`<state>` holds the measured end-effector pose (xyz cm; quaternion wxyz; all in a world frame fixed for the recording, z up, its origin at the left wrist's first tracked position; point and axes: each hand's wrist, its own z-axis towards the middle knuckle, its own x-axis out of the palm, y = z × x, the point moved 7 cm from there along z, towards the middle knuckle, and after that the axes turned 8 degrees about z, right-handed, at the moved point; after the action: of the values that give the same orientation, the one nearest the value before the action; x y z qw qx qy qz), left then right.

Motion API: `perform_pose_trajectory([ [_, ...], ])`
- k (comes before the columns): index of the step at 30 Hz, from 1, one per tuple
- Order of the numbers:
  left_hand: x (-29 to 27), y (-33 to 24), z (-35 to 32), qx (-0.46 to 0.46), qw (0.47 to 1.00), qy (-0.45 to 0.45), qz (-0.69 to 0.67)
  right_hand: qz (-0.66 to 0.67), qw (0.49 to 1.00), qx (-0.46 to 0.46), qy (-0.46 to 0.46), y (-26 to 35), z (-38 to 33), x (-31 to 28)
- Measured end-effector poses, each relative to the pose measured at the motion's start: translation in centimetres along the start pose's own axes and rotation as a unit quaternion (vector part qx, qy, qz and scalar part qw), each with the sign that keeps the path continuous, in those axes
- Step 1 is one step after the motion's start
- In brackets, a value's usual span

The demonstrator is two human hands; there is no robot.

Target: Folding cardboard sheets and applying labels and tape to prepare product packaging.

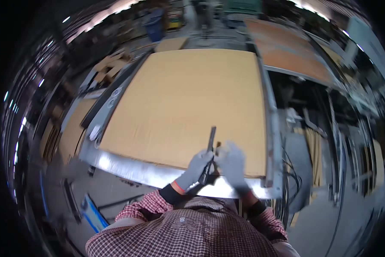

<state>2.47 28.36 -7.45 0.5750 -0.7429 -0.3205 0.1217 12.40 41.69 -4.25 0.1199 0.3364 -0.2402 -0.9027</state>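
Metal rims the desk [132, 169] in front of me, bright along its near side. A broad tan panel [188, 94] covers most of the top, its bare surface leaving room toward the far edge and over to the left. Past the right side, a brown-topped desk [286, 49] stands off toward the far corner, and dark cables [280, 207] hang by the near right corner. Over the panel's near edge, right of its middle, my right hand [232, 165], in a grey glove, points its fingers forward; it is too blurred for me to tell how far they are bent or whether they hold anything. Just beside it, my left hand [199, 167], gloved alike, is curled around a dark strip [212, 135], which sticks out past my fingers, away from me.
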Motion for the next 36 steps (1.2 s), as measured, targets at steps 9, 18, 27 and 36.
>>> perform_pose_trajectory([
  [9,-50.9,-6.0,-20.5,0.159,0.641,-0.601,0.450,-0.123,0.956,0.256,0.077,-28.4,1.5,1.7],
  [18,-75.3,-4.8,-17.6,-0.053,0.559,-0.484,0.672,-0.142,0.895,0.410,0.103,-31.3,-7.8,-5.9],
  [27,-67.9,-8.2,-7.8,-0.158,0.712,-0.467,0.500,0.063,0.854,0.516,-0.002,-24.5,3.6,1.0],
  [36,-76.7,-6.0,-2.8,-0.133,0.737,-0.448,0.489,-0.295,0.810,0.507,-0.006,-35.0,7.2,3.3],
])
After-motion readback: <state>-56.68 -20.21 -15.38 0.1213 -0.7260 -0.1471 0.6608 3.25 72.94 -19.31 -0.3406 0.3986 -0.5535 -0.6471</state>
